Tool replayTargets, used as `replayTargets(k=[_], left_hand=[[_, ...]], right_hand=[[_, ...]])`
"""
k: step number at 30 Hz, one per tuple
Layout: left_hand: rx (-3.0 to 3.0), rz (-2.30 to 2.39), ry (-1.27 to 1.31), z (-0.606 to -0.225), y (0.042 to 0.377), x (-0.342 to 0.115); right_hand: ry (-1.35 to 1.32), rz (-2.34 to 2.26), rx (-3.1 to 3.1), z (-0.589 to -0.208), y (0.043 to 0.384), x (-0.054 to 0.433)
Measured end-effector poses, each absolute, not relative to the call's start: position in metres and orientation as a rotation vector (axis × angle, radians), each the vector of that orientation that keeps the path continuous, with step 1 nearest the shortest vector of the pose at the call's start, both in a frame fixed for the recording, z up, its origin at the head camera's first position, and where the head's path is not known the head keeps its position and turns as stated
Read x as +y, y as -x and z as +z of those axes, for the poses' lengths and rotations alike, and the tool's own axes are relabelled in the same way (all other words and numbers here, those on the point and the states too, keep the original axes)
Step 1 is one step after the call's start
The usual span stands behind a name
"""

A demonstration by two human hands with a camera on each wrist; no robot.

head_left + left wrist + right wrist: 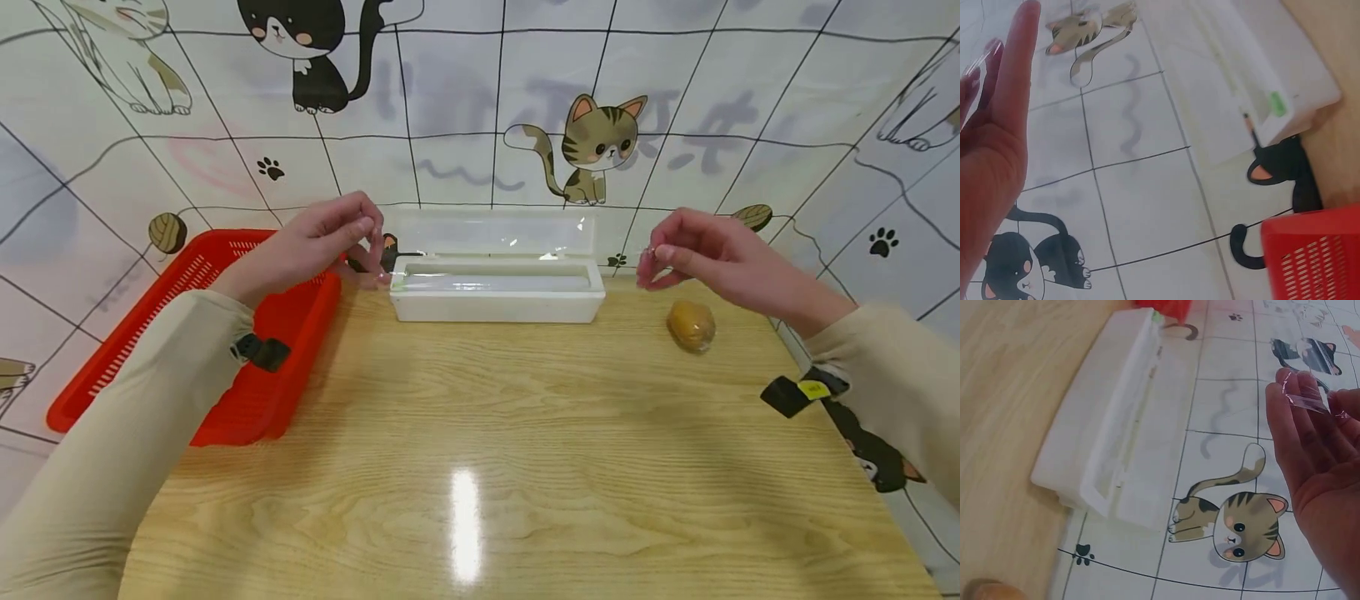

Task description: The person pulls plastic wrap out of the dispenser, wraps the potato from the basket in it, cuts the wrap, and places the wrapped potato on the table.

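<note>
A white cling film dispenser (497, 306) stands at the back of the table, its clear lid raised. My left hand (330, 242) is beside its left end, thumb and fingers pinching an edge of clear cling film. Off the right end, my right hand (697, 254) pinches the film too; in the right wrist view crumpled cling film (1307, 403) shows at the fingertips. The sheet between the hands is hard to make out. Below the right hand lies a yellow-brown roundish item (692, 326) in clear film; its kind cannot be told.
A red plastic basket (300, 392) with slotted sides stands at the left, under the left forearm. Behind the table (480, 433) hangs a white cloth (450, 100) printed with cats and grid lines, which also rises along both sides.
</note>
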State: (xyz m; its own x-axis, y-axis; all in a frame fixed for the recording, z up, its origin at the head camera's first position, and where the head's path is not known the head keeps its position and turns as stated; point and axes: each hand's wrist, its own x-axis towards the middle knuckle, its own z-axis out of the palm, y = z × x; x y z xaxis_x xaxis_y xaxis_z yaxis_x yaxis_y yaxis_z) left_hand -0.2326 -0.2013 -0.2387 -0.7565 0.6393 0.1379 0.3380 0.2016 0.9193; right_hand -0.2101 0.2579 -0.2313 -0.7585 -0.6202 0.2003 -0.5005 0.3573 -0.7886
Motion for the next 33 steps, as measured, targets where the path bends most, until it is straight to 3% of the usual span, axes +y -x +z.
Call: replayTargets(k=[7, 19, 24, 33], left_hand=[[2.056, 1.486, -0.900, -0.278, 0.204, -0.210], [1.992, 1.396, -0.904, -0.396, 0.192, -0.205], [2.072, 1.210, -1.057, -0.415, 0.186, -0.196], [2.273, 0.630, -1.243, -0.423, 0.173, -0.192]], right_hand=[[1.113, -1.385, 2.248, -0.281, 0.186, 0.259], [1.131, -1.226, 2.263, -0.399, 0.165, 0.249], [1.262, -1.151, 2.348, -0.425, 0.155, 0.251], [1.538, -0.785, 2.466, -0.437, 0.151, 0.249]])
